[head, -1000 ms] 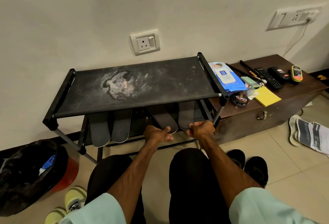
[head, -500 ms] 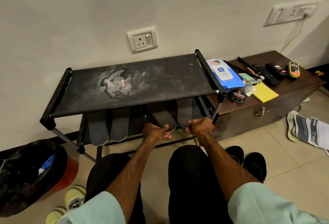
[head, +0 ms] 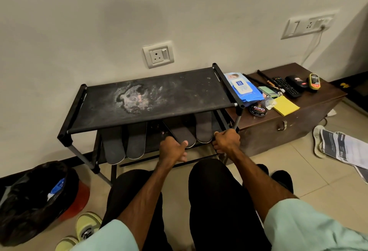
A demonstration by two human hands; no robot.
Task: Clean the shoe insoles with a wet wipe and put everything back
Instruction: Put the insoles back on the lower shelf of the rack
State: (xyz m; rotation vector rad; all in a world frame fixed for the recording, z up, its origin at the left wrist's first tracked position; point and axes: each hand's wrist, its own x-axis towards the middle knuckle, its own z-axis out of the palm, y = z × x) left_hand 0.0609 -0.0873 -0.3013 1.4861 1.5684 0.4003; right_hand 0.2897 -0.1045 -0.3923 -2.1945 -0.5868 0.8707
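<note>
Several dark insoles lie side by side on the lower shelf of a black shoe rack [head: 76, 109], their toes hanging over its front rail. Two sit at the left [head: 113, 147] [head: 136, 143] and two at the right [head: 182, 133] [head: 203, 127]. My left hand [head: 172, 150] holds the toe of the third insole, thumb on top and fingers curled below. My right hand [head: 227, 140] grips the lower front rail by the right post, beside the fourth insole. A blue wet wipe pack [head: 242, 88] lies on the wooden chest [head: 298, 119].
The chest also carries a shoe polish tin [head: 257, 110], yellow sticky notes [head: 285, 105] and a remote [head: 286, 87]. A black rubbish bag [head: 29, 201] stands at the lower left. Yellow shoes [head: 87, 226], black shoes [head: 280, 179] and newspaper [head: 344, 149] lie on the floor.
The view has shifted slightly. Both hands stay at the front of the lower shelf with hardly any movement.
</note>
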